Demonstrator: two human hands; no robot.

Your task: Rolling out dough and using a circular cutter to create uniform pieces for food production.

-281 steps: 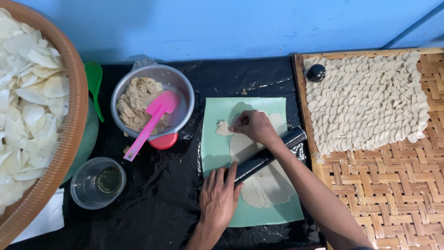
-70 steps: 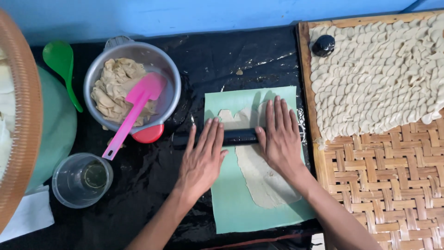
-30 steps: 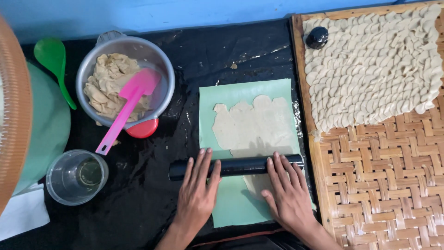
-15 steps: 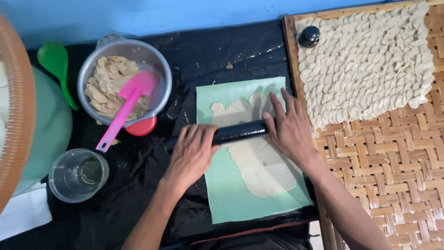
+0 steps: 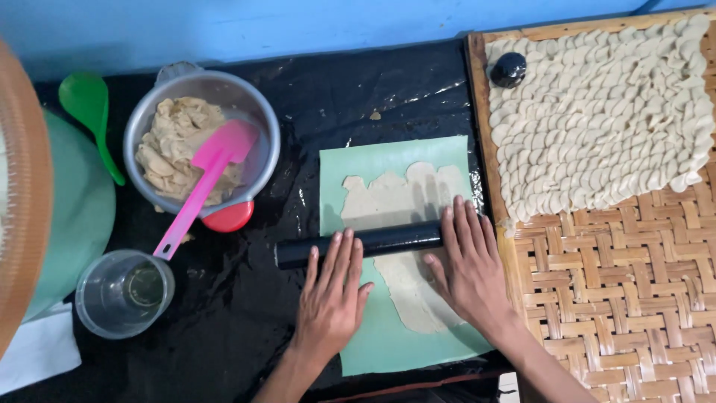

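across the middle of the green mat [image 5: 388,157] your black rolling pin [image 5: 358,244] lies with its long axis running left to right, tilted a little so the right end sits higher in the view. it rests on the flattened dough [image 5: 399,205], part of the sheet beyond it and a narrower tongue on your side, between your wrists. your left hand [image 5: 332,298] lies flat with the fingers [image 5: 343,257] spread and stretched forward, tips over the pin left of its middle; your right hand [image 5: 470,265] does the same over the right end. neither hand clasps the pin: palms pressed down, fingers laid open across it. both hands are equally near, so the pin lies square to your fingers. the woven tray [image 5: 634,298] of cut dough pieces [image 5: 604,119] sits just beside your right hand, the bowl [image 5: 261,112] of dough well off to the left on the worktop [image 5: 224,336].
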